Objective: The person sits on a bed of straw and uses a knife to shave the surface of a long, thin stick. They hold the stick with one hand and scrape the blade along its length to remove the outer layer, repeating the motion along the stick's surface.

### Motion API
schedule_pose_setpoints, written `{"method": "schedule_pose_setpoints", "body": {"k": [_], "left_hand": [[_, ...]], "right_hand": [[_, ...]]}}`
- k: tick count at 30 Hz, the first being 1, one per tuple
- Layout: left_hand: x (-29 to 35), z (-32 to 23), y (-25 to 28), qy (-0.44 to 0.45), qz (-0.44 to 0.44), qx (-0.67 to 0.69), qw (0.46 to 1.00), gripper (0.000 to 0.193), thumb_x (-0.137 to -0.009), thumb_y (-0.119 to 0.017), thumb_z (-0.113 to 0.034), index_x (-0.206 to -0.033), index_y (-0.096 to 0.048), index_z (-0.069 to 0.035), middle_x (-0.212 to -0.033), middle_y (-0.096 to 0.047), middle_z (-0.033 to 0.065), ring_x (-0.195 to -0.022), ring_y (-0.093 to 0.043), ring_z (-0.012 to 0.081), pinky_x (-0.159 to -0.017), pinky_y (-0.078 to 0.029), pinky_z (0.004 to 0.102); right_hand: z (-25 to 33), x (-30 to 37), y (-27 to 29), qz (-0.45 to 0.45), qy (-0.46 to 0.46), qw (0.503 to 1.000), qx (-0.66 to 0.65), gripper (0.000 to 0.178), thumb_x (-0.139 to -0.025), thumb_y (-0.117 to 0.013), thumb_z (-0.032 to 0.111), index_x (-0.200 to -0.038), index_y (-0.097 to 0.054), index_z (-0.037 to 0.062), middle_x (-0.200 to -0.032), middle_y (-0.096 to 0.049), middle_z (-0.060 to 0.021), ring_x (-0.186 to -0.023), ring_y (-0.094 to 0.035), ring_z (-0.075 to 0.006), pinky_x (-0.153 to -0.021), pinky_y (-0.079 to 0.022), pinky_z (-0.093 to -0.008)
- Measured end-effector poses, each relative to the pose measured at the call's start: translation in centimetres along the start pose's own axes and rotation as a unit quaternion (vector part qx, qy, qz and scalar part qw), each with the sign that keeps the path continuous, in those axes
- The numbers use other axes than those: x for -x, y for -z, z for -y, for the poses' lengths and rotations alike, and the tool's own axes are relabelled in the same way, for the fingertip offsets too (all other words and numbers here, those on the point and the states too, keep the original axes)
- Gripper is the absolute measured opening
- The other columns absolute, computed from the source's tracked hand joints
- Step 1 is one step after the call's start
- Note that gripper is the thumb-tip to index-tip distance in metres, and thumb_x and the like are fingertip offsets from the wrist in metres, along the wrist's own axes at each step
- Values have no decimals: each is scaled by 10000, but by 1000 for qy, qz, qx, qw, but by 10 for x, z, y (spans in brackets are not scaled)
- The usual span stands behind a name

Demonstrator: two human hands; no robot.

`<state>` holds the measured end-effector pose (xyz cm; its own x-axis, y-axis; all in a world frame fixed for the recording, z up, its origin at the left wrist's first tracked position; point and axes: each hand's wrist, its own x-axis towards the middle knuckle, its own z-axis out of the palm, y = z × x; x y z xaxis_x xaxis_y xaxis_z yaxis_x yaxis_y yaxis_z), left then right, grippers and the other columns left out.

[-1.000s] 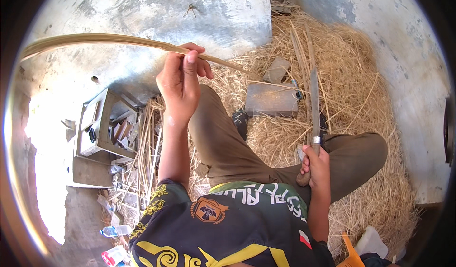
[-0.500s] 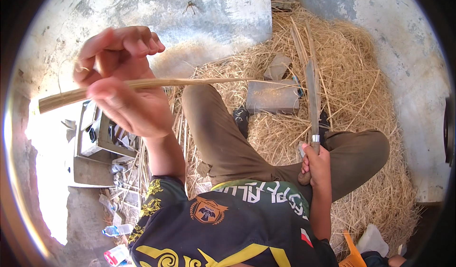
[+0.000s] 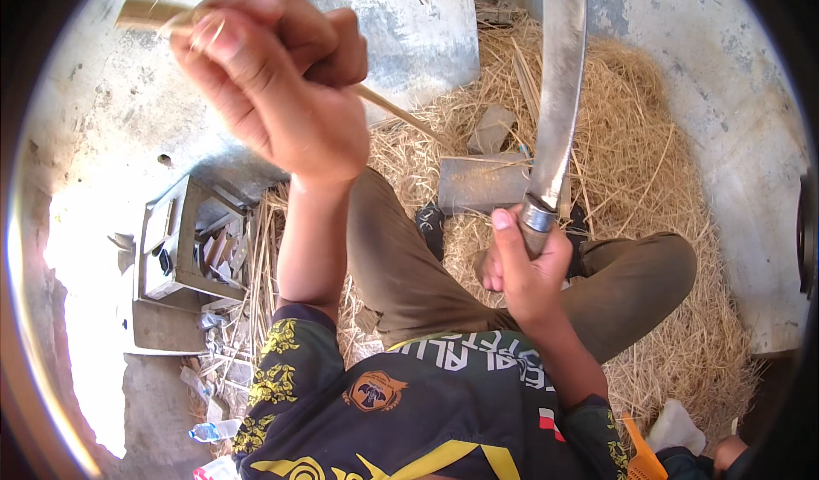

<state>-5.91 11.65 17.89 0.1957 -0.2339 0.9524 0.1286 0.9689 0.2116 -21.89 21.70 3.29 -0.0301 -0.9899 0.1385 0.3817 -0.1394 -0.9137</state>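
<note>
Bamboo-like strip (image 3: 152, 15) is in the left hand (image 3: 286, 87), which is closed around it, with the thumb near the wide end. This wide end stands out to the left of the hand and looks blurred; the thin part comes out on the other side and slopes down to the right, where its tip is hard to tell from the straw (image 3: 631, 139). I judge the strip to be light and rather springy: stiffer at the wide end, weaker toward the tip, where it could split or snap. It is probably not slippery, but its edges may give splinters, so a hold on the flat faces near the wide end seems the safest. The right hand (image 3: 533, 267), lower and to the right of the left one, is wrapped around the handle (image 3: 536, 239) of a long knife (image 3: 561, 79), and the blade (image 3: 559, 130) rises away from this hand. The knife looks heavier and quite stiff, and should be taken only by the handle. Just beyond the right hand, a little to its left, lies a grey-brown block (image 3: 482, 186).
</note>
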Motion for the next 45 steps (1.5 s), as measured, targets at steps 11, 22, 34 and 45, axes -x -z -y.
{"method": "schedule_pose_setpoints", "body": {"k": [11,22,34,45], "left_hand": [[-10,5,-9,91,10,84,992,231,-1036,-368,-294,-926,-442,-105,-661,-360,35,-527,-280,139,-485,-266,302],[-28,-25,-4,181,-38,91,978,602,-969,-427,-652,-668,-341,-138,-610,-238,-29,-555,-157,108,-532,-139,313],[-44,-31,-23,161,-56,93,981,401,-923,-501,-382,-623,-369,-151,-532,-261,-31,-480,-152,98,-469,-131,303],[-41,-28,-21,151,-132,47,979,310,-883,-489,-291,-651,-352,-137,-544,-238,-17,-517,-153,112,-497,-122,316]], "right_hand": [[-57,-14,8,-7,-226,962,155,223,-946,-663,209,-850,-604,17,-608,-566,10,-565,-524,-68,-537,-427,-280],[-53,-13,10,14,-14,987,159,193,-963,-662,141,-829,-573,33,-575,-504,37,-436,-439,-43,-412,-352,-246],[-55,-5,-14,5,-28,985,172,204,-911,-654,173,-801,-607,8,-604,-527,-1,-575,-460,-61,-533,-395,-295],[3,-16,-19,-53,69,989,119,174,-948,-645,143,-856,-617,-2,-593,-534,7,-558,-466,-26,-496,-389,-266]]}}
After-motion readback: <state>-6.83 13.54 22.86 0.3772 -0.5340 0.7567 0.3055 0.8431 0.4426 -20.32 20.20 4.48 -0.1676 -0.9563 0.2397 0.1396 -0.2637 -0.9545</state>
